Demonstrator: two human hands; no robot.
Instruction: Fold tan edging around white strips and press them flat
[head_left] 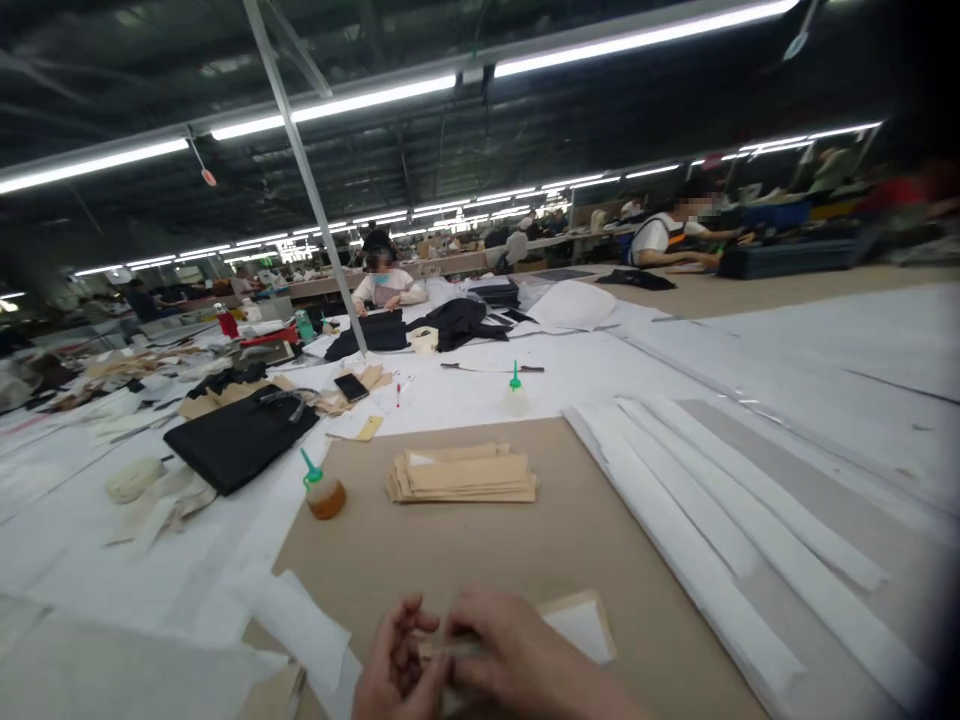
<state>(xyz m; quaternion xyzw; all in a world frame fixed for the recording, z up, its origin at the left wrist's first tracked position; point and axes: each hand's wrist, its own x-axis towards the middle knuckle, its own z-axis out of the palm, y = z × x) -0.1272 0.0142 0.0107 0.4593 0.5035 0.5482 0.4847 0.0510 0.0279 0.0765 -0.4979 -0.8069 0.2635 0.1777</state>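
My left hand (397, 660) and my right hand (517, 645) meet at the bottom middle, over a brown board (360, 560). Both have their fingers curled and pinched around the edge of a tan fabric piece (605, 625) with a white backing panel. Most of that piece is hidden beneath the right hand; its far end shows to the right. The right hand is slightly blurred. Beyond the hands lies a stack of folded tan fabric pieces (465, 480). A squeeze bottle (326, 497) with a green nozzle and amber liquid stands left of the stack.
Long white strips (697, 540) lie along the right. White paper scraps (296, 625) sit at the lower left, a black folded cloth (240, 440) farther back. Another green-nozzled bottle (515, 395) and a phone (351, 387) are ahead. Co-workers sit across the table near a slanted pole (307, 180).
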